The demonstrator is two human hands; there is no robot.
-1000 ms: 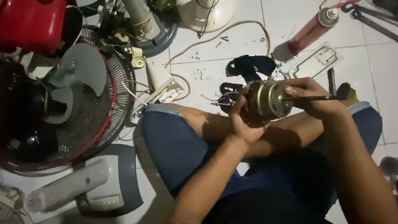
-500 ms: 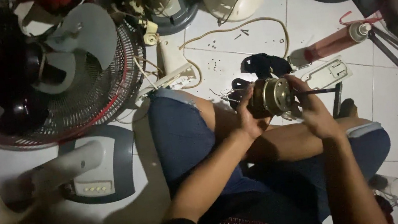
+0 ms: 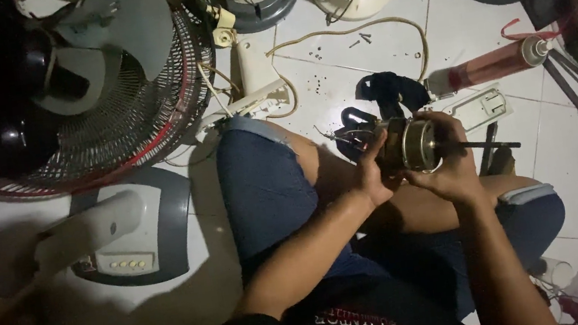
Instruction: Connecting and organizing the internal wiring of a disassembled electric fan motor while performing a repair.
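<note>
crowded tile floor [image 3: 338,83], both hands [image 3: 371,174] seemingly gripping fan motor [image 3: 412,144]

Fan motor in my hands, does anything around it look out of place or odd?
Loose screws lie scattered on the floor tiles. The fan motor, held by both left hand and right hand, looks intact.
</note>
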